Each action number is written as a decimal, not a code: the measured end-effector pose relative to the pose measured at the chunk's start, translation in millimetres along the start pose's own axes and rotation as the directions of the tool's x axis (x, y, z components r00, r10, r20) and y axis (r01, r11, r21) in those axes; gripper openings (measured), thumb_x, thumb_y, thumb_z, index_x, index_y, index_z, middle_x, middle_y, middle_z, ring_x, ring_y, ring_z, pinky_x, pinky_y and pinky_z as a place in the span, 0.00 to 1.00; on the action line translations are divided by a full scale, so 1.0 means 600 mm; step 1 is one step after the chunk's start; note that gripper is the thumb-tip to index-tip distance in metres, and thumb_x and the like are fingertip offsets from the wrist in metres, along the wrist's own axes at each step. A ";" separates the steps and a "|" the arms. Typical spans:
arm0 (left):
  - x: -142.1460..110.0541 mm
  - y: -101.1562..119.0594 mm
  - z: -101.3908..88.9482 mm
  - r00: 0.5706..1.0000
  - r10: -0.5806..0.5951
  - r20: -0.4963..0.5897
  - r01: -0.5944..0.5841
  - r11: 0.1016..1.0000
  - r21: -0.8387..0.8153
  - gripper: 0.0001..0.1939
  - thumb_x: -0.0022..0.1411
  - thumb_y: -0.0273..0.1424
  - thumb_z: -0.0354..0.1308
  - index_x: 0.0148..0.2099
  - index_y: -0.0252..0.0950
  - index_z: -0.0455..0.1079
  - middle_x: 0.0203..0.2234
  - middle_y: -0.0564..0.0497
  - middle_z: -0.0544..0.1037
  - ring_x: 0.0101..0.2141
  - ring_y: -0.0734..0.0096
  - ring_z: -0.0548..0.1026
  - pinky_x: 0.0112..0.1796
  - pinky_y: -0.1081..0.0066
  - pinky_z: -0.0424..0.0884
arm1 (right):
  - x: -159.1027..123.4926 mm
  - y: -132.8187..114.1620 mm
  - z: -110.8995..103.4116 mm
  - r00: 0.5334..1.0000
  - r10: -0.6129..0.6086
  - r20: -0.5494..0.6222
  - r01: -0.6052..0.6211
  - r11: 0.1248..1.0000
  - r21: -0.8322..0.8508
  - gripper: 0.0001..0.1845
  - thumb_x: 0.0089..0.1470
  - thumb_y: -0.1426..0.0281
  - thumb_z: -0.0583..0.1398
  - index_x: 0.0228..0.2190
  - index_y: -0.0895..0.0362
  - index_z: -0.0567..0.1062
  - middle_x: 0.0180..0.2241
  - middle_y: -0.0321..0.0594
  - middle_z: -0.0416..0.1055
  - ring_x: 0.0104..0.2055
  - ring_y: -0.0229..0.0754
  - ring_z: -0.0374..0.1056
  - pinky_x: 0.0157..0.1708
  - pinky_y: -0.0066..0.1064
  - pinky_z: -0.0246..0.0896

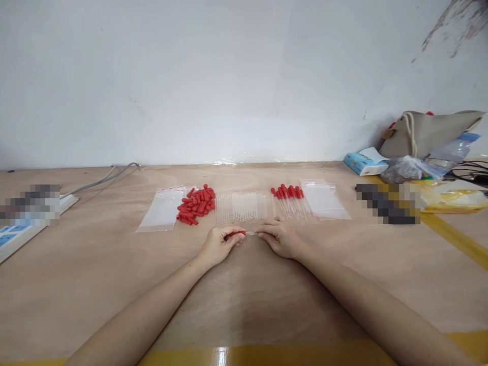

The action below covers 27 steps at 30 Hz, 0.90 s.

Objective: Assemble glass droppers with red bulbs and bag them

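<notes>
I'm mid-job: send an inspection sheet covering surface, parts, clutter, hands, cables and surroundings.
Surface: wooden table, yellow tape at right and near side.
Parts: loose bulbs heaped left, clear tubes rowed centre, bulbed tubes right; zip bags at both ends.
Clutter: tissue pack, tan bag, plastic bags, right.
Hands: left hand grips a red bulb; right hand grips a tube meeting it; fit unclear.
Cables: grey cable by power strip, left; black cables, far right.
Surroundings: pale wall, stained upper right.
</notes>
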<state>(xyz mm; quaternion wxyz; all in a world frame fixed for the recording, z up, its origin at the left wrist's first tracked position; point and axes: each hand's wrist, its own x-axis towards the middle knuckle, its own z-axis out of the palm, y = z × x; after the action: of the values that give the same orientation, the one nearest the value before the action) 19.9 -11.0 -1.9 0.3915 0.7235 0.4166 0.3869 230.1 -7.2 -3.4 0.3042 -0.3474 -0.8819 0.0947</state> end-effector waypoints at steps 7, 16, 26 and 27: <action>-0.005 0.013 0.001 1.000 0.002 0.025 -0.004 0.999 0.054 0.09 0.55 0.34 0.54 0.34 0.33 0.71 0.23 0.51 0.72 0.20 0.77 0.69 0.23 0.77 0.66 | 0.000 -0.008 -0.001 0.999 -0.047 -0.016 0.043 0.979 -0.201 0.12 0.56 0.71 0.49 0.34 0.56 0.71 0.29 0.38 0.69 0.29 0.36 0.62 0.34 0.32 0.44; -0.007 0.012 0.000 0.997 0.030 0.074 -0.040 0.989 0.142 0.10 0.57 0.35 0.53 0.35 0.35 0.72 0.23 0.52 0.71 0.20 0.77 0.68 0.23 0.77 0.65 | 0.006 -0.020 0.002 0.996 -0.086 -0.009 0.080 0.958 -0.274 0.11 0.55 0.73 0.49 0.30 0.58 0.71 0.27 0.38 0.68 0.26 0.35 0.58 0.31 0.32 0.42; -0.004 0.018 -0.002 0.991 0.086 0.099 -0.109 0.960 0.259 0.10 0.58 0.34 0.52 0.34 0.36 0.72 0.23 0.51 0.72 0.25 0.73 0.69 0.28 0.75 0.65 | 0.018 -0.029 -0.005 0.992 -0.092 0.080 0.113 0.944 -0.310 0.12 0.55 0.73 0.49 0.29 0.58 0.72 0.26 0.40 0.68 0.27 0.36 0.58 0.31 0.32 0.43; -0.003 0.017 -0.002 0.992 0.088 0.090 -0.109 0.961 0.252 0.09 0.57 0.34 0.52 0.34 0.36 0.72 0.25 0.51 0.73 0.27 0.72 0.69 0.29 0.74 0.65 | 0.022 -0.031 -0.011 0.990 -0.098 0.097 0.125 0.937 -0.327 0.11 0.55 0.72 0.50 0.28 0.58 0.72 0.26 0.40 0.68 0.29 0.37 0.59 0.32 0.32 0.44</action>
<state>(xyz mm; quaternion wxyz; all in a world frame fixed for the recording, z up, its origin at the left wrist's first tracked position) 21.3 -15.8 7.5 0.2907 0.8024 0.4111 0.3203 216.3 -12.6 15.2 0.2108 -0.3392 -0.9149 -0.0589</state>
